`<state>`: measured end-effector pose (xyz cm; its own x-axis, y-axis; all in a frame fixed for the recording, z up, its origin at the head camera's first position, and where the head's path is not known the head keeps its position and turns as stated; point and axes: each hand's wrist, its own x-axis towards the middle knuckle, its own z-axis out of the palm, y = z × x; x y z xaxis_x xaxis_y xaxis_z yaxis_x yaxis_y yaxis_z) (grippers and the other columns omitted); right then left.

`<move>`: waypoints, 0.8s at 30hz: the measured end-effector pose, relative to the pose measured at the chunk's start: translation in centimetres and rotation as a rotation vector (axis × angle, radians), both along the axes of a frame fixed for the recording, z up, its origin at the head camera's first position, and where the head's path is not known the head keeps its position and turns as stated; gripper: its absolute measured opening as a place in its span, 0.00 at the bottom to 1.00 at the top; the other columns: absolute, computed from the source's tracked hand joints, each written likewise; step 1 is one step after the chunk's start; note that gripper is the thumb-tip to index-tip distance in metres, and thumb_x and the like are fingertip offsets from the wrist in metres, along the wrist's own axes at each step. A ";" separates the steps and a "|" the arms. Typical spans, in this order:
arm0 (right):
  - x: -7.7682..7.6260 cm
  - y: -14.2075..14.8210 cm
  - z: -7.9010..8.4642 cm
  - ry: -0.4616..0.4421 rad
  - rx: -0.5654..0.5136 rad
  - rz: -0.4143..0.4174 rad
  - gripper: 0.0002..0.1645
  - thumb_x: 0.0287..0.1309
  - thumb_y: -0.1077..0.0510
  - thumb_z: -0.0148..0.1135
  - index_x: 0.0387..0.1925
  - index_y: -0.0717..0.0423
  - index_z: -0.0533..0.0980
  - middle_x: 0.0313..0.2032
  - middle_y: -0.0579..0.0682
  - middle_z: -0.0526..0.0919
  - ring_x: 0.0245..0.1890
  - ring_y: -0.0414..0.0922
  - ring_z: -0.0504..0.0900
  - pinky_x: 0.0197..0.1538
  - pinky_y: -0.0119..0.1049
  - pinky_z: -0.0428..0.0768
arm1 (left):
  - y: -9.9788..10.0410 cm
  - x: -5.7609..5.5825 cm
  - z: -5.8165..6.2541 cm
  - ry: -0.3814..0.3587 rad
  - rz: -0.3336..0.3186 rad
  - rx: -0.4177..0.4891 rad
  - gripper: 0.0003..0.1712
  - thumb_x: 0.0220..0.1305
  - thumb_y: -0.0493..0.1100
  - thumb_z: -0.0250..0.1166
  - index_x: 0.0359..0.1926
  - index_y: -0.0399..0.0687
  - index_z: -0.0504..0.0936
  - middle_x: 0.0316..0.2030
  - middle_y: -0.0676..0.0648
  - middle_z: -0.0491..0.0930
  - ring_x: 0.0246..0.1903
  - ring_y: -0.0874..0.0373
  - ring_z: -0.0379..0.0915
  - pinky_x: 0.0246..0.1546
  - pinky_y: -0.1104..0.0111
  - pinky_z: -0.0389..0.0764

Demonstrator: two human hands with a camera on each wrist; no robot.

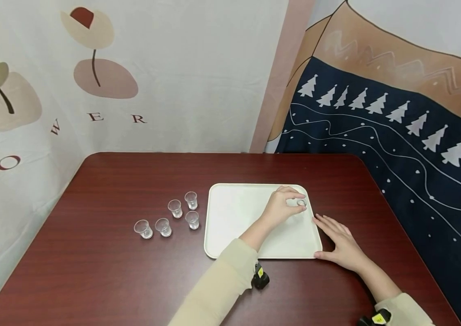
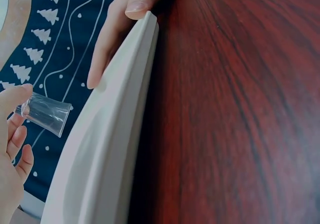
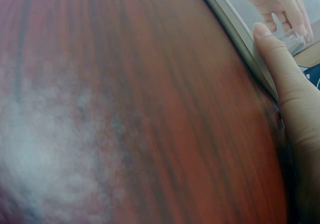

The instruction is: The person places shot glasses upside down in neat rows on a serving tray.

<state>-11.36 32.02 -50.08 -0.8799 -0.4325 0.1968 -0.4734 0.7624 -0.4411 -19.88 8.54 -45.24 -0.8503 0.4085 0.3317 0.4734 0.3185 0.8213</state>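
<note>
My left hand (image 1: 281, 207) pinches a small clear cup (image 1: 301, 203) by its rim, fingertips curled round it, over the far right corner of the white tray (image 1: 238, 217). From the left wrist view the cup (image 2: 45, 114) hangs tilted between my fingers (image 2: 15, 96), above the tray (image 2: 107, 154); whether its base touches the tray I cannot tell.

My right hand (image 1: 340, 244) lies flat on the dark red table (image 1: 92, 262), fingers straight and relaxed, holding nothing. Its thumb (image 3: 272, 53) presses against the tray's right edge (image 3: 235, 28) near the front corner, and the left wrist view shows the same thumb (image 2: 136, 6) at the rim.

The tray sits on the table right of centre, its long side running left to right. Just left of it stand five more clear cups (image 1: 175, 208), upright on the bare wood, loosely grouped: two close to the tray's left edge, one beside them, and two farther out toward the table's left side. All five stand apart from the tray.

Cream sleeves (image 1: 222, 285) cover both my forearms, each with a small black-and-yellow device at the wrist. Behind the table hang a pale cloth with flowers (image 1: 92, 54) and a dark blue cloth with white trees (image 1: 377, 136).
</note>
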 end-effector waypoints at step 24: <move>0.0 0.0 0.1 -0.018 -0.006 -0.003 0.58 0.39 0.38 0.75 0.71 0.47 0.60 0.68 0.57 0.61 0.66 0.62 0.54 0.58 0.64 0.51 | 1.4 -0.2 -1.7 0.050 0.028 -0.150 0.17 0.54 0.45 0.73 0.47 0.51 0.86 0.43 0.58 0.81 0.46 0.66 0.69 0.48 0.80 0.67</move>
<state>-11.38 32.07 -50.01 -0.8846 -0.4288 0.1836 -0.4632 0.7610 -0.4542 -20.09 9.93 -46.95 -0.8461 0.4327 0.3113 0.5018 0.4495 0.7390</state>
